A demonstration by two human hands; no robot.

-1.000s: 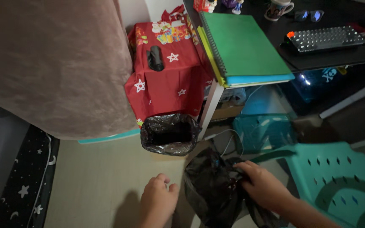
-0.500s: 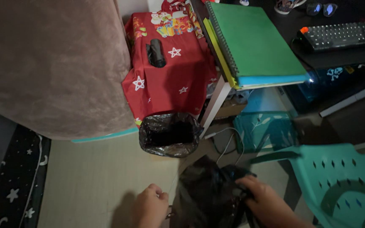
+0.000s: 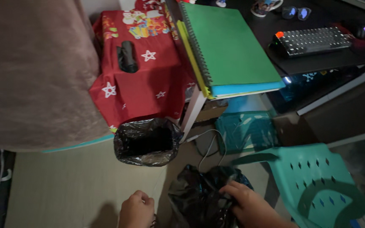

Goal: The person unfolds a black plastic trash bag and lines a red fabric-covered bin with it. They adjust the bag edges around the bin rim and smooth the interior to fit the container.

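Note:
A full black rubbish bag (image 3: 197,198) sits on the pale floor at the bottom of the view. My right hand (image 3: 248,207) grips its gathered top. My left hand (image 3: 137,210) is curled into a fist just left of the bag and seems to pinch a thin part of it; the contact is hard to see. Behind them stands a small bin (image 3: 146,141) lined with a fresh black bag, open and empty.
A red star-patterned cloth (image 3: 142,84) covers a box with a black bag roll (image 3: 127,55) on top. Green and blue notebooks (image 3: 224,46) overhang a dark desk with a keyboard (image 3: 313,41). A teal plastic chair (image 3: 326,181) stands right; a brown blanket (image 3: 34,71) hangs left.
The view has shifted, so everything sits further left and lower. My left hand has closed from loose fingers into a fist beside the bag. My right hand keeps hold of the bag's top.

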